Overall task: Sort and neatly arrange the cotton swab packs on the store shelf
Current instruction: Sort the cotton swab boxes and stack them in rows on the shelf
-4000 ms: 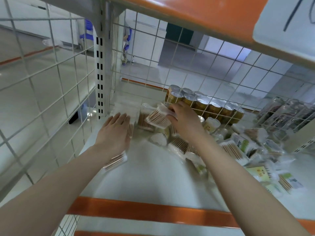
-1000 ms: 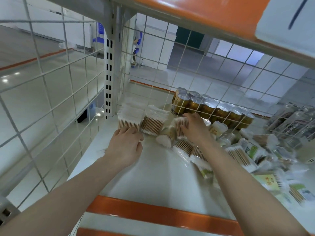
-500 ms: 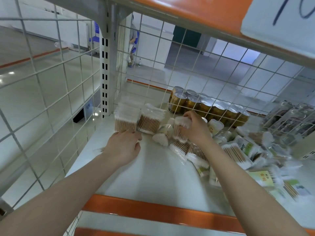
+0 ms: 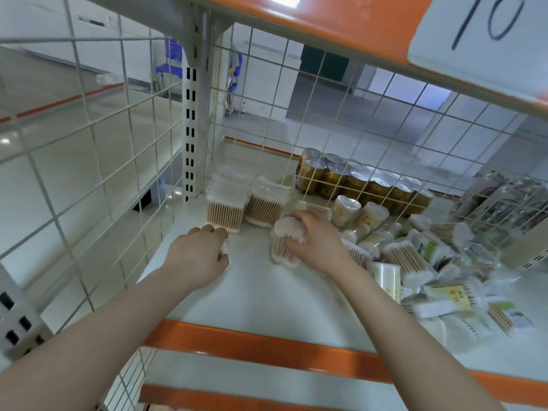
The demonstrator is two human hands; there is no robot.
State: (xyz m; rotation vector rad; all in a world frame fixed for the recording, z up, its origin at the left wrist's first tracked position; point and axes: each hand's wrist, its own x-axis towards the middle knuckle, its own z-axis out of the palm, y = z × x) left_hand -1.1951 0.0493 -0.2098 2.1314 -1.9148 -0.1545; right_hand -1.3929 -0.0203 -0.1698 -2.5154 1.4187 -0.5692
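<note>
Two neat rows of clear cotton swab packs (image 4: 228,209) stand upright in the shelf's back left corner, the second row (image 4: 265,207) beside the first. My right hand (image 4: 314,243) grips a swab pack (image 4: 283,247), upright on the shelf just right of those rows. My left hand (image 4: 198,256) rests on the shelf in front of the first row, fingers curled round a small swab pack whose white tip shows at the fingertips (image 4: 224,248). A loose heap of mixed swab packs (image 4: 415,259) lies to the right.
Round swab tubs (image 4: 345,210) stand behind the heap. Gold cans (image 4: 355,182) and clear bottles (image 4: 498,200) sit beyond the wire mesh back (image 4: 296,129). A mesh side wall (image 4: 89,143) closes the left. The white shelf (image 4: 267,298) has an orange front lip (image 4: 267,350).
My right hand has lifted a pack from the heap and moved it left and forward onto the bare shelf. My left hand has stayed in front of the first row.
</note>
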